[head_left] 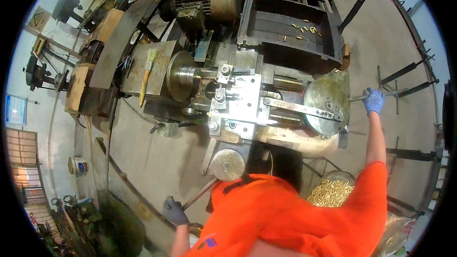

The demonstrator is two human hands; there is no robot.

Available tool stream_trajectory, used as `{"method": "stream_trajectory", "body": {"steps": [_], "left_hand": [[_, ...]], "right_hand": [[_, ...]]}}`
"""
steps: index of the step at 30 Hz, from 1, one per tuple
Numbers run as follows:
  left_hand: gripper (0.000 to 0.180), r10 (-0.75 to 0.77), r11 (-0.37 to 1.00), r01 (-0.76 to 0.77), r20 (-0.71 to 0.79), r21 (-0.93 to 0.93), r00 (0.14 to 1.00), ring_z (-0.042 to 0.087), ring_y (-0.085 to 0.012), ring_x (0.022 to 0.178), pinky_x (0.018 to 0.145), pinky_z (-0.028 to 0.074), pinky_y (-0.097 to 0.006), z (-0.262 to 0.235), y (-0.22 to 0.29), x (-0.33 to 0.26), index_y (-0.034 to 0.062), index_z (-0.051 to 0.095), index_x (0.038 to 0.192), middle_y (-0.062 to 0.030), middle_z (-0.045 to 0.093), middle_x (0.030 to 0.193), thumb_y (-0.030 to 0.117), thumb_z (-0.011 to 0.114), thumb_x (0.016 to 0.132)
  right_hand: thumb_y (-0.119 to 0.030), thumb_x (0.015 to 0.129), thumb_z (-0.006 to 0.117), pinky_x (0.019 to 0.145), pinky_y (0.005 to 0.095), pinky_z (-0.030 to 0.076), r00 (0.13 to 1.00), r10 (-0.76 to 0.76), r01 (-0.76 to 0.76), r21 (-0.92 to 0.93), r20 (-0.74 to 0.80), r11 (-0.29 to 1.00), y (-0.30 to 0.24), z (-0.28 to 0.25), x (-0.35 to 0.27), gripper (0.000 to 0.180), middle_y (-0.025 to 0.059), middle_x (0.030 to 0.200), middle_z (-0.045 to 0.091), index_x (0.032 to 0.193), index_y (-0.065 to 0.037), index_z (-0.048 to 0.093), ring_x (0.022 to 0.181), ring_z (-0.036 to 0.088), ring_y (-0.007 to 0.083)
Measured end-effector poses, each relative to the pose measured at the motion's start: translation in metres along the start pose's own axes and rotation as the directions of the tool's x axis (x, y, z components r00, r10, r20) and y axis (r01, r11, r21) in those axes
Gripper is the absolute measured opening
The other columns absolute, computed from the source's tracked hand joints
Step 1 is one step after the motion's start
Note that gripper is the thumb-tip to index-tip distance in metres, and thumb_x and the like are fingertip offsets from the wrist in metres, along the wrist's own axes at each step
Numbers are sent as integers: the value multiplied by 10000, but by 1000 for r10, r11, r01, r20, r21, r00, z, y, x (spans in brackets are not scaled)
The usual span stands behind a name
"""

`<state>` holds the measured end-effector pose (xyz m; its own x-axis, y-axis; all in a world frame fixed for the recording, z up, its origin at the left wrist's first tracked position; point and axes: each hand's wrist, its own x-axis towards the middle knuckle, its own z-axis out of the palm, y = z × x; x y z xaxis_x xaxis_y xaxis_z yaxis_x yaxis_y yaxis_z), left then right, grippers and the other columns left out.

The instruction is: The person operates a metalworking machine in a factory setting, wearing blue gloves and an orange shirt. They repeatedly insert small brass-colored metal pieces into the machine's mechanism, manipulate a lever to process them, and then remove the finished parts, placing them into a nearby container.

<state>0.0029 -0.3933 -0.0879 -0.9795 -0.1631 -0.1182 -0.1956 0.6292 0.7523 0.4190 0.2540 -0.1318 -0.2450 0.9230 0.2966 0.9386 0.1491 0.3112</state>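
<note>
My left hand [175,211], in a grey glove, is closed round the end of a metal lever [200,193]. That lever runs up to a small round metal disc [227,164] at the near side of a lathe. Out to the right, my right hand [374,100] wears a blue glove and grips a lever bar [356,98] that sticks out beside a large round disc [326,100]. Between the hands sits the lathe's tool slide [243,96], with bolted tool holders facing the spindle [188,76]. Whether a workpiece sits in the spindle cannot be made out.
A brush [146,78] lies on the headstock cover [162,59]. Behind are a motor [207,4] and a metal tray [266,24] with several small brass pieces. A container of brass pieces [331,192] stands below my right arm. A white bucket [77,165] is by the left wall.
</note>
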Motion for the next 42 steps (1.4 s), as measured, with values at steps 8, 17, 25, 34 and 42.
{"method": "stream_trajectory", "body": {"steps": [8,17,25,34,42], "left_hand": [[315,417,908,-418,-27,-29,908,442,-112,532,491,369,-302,48,33,117,9,527,652,-26,488,562,234,521,872],[231,663,748,-646,173,-152,728,520,-137,561,538,418,-309,143,117,203,-31,625,829,-100,605,662,192,568,856],[219,721,691,-716,29,-96,692,504,-154,532,522,415,-307,180,116,241,-11,629,798,-77,591,621,194,574,851],[228,621,776,-586,119,-231,775,474,-110,516,487,392,-272,184,103,268,-15,629,760,-15,557,590,186,582,856],[222,556,827,-524,158,-203,816,469,-111,516,478,389,-274,179,113,260,-19,635,763,-17,560,605,182,591,848]], "right_hand": [[-305,695,664,964,428,322,984,31,-40,46,177,998,11,0,-9,330,112,983,617,986,-150,660,996,524,291],[-367,664,653,669,413,484,958,111,-93,-77,264,993,34,-22,-111,283,141,783,654,810,-127,688,747,628,324],[-493,705,601,661,425,486,845,265,-363,135,465,922,-4,-101,-211,416,178,766,638,800,-95,673,738,616,362],[-526,698,615,689,431,466,821,304,-438,191,483,879,-46,-133,-266,524,213,854,631,893,-40,637,801,609,366],[-455,721,621,697,427,469,830,318,-469,265,458,843,-50,-141,-261,452,202,809,636,964,-75,641,767,610,362]]}}
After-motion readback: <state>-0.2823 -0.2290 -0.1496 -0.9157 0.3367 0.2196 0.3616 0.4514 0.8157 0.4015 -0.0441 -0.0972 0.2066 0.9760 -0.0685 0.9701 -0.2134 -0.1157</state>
